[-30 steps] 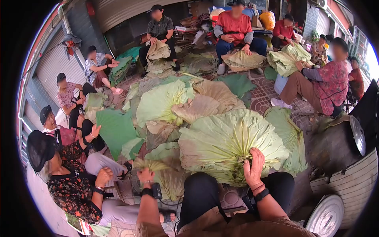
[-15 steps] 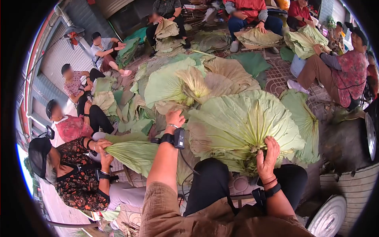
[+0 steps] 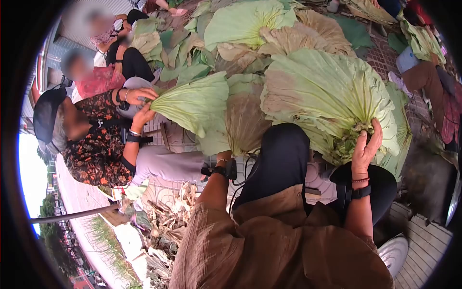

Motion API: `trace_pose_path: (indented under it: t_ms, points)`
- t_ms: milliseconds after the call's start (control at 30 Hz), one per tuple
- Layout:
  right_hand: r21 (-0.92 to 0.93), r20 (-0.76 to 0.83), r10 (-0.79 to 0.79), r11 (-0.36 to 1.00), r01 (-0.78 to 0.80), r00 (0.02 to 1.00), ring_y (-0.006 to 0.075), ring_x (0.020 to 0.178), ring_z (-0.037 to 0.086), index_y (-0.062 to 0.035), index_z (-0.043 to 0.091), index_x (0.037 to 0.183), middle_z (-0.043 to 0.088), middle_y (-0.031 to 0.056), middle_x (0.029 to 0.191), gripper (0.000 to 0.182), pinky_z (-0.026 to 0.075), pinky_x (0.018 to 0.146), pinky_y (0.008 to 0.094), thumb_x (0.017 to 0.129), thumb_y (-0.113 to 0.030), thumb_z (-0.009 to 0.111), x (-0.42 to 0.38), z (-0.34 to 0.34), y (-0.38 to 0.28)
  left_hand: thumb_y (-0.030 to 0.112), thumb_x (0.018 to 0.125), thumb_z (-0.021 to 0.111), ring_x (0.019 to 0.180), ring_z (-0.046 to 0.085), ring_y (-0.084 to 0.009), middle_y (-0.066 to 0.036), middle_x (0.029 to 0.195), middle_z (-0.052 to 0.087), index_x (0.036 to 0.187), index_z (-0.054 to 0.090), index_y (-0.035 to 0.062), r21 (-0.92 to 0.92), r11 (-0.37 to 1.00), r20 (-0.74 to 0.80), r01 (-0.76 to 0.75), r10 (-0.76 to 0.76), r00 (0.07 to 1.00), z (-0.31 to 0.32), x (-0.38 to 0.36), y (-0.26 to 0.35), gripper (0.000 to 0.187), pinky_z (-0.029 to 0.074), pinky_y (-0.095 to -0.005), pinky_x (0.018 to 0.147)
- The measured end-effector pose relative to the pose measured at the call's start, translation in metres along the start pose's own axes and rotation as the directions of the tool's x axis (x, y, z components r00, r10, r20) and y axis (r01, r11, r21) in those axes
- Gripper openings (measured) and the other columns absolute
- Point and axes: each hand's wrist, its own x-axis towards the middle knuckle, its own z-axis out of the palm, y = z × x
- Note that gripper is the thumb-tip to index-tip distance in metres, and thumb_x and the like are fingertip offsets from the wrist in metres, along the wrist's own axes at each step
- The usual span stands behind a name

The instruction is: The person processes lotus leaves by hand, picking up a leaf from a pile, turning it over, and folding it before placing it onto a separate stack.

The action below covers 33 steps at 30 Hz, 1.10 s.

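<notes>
A stack of large pale green leaves fans out over my knees, its gathered stems at the lower right. My right hand grips the stack at this stem end, thumb and fingers around it. Low beside my left knee is my left hand, at the lower end of a green-brown leaf; its fingers are mostly hidden. To the left, a co-worker in a flowered shirt holds a folded green leaf in both hands.
More leaves are heaped on the paved ground ahead. Other people sit at the upper left and right. Dry brown leaf scraps lie at the lower left. A round metal lid is at the lower right, near a ribbed surface.
The view has tilted down and left. My left hand has drawn back from the heap to beside my left knee. My right hand stays at the stem end.
</notes>
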Motion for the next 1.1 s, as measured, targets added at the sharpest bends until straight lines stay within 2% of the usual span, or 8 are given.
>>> trace_pose_path:
  t_ms: [167,233,400,667,833,933,1067,1100]
  points:
    - [0.052,0.008,0.025,0.998,-0.025,1.000,0.0330,0.119,0.041,0.0010,0.043,0.127,0.047,0.0173,0.127,0.042,0.027,0.103,0.0423,0.090,-0.019,0.046,0.000,0.002,0.000,0.034,0.067,0.072,0.098,0.062,-0.0335,-0.015,0.103,0.065,0.102,0.062,0.0110,-0.048,0.998,-0.027,-0.044,0.043,0.999,0.059,0.030,0.020,0.043,0.049,-0.0424,0.082]
    - [0.047,0.032,0.013,0.999,-0.014,0.999,0.0323,0.119,0.041,0.0012,0.042,0.128,0.046,0.0173,0.127,0.043,0.028,0.103,0.0414,0.091,-0.019,0.046,0.000,0.001,-0.004,0.037,0.062,0.075,0.102,0.059,-0.0344,-0.020,0.107,0.062,0.112,0.056,0.0026,-0.690,0.601,0.080,0.403,-0.490,0.868,0.122,0.080,0.005,0.064,0.047,-0.0400,0.087]
    - [0.064,0.045,0.069,0.995,-0.072,0.997,0.0304,0.120,0.040,0.0005,0.039,0.132,0.043,0.0171,0.130,0.044,0.027,0.103,0.0396,0.093,-0.019,0.044,-0.002,0.000,-0.006,0.041,0.059,0.077,0.110,0.053,-0.0358,-0.023,0.118,0.055,0.124,0.045,-0.0034,-0.942,0.259,-0.018,0.214,-0.676,0.737,0.100,0.060,0.026,0.085,0.044,-0.0372,0.092]
    - [0.071,0.039,0.082,0.994,-0.084,0.996,0.0298,0.121,0.039,0.0012,0.037,0.133,0.042,0.0170,0.131,0.045,0.027,0.104,0.0391,0.093,-0.018,0.043,-0.001,0.002,-0.007,0.042,0.062,0.075,0.080,0.064,-0.0254,-0.016,0.086,0.067,0.091,0.067,-0.0021,-0.889,0.381,0.032,0.255,-0.502,0.864,0.061,0.033,0.037,0.054,0.051,-0.0371,0.074]
    - [0.042,0.026,0.086,0.995,-0.087,0.996,0.0299,0.120,0.040,0.0020,0.039,0.132,0.043,0.0182,0.131,0.044,0.026,0.104,0.0373,0.092,-0.017,0.040,-0.001,0.004,-0.004,0.042,0.073,0.066,0.107,0.057,-0.0316,-0.016,0.118,0.059,0.119,0.057,0.0079,-0.776,0.489,0.075,0.398,-0.555,0.829,0.051,0.036,0.055,0.058,0.045,-0.0375,0.090]
    - [0.027,0.029,0.058,0.998,-0.059,0.998,0.0302,0.121,0.040,0.0024,0.039,0.131,0.044,0.0176,0.130,0.045,0.027,0.104,0.0378,0.092,-0.018,0.042,-0.001,0.004,0.001,0.039,0.077,0.064,0.099,0.057,-0.0395,-0.020,0.110,0.060,0.107,0.062,0.0062,-0.503,0.859,-0.041,0.098,-0.137,0.990,0.079,0.069,0.045,0.045,0.048,-0.0396,0.085]
    - [0.013,0.025,0.057,0.998,-0.057,0.998,0.0297,0.121,0.041,0.0021,0.040,0.131,0.045,0.0171,0.130,0.045,0.028,0.104,0.0377,0.092,-0.019,0.042,-0.002,0.004,0.003,0.035,0.078,0.062,0.091,0.060,-0.0363,-0.019,0.103,0.062,0.098,0.064,0.0075,-0.558,0.824,-0.074,-0.094,0.063,0.995,0.024,0.036,0.060,0.035,0.049,-0.0390,0.081]
    - [0.014,-0.004,0.070,0.997,-0.070,0.998,0.0297,0.121,0.041,0.0021,0.040,0.131,0.045,0.0171,0.130,0.045,0.028,0.104,0.0377,0.092,-0.019,0.042,-0.001,0.005,0.004,0.032,0.078,0.062,0.089,0.060,-0.0337,-0.017,0.101,0.062,0.095,0.064,0.0079,-0.933,0.358,0.042,0.046,-0.020,0.999,0.014,0.035,0.062,0.029,0.049,-0.0396,0.080]
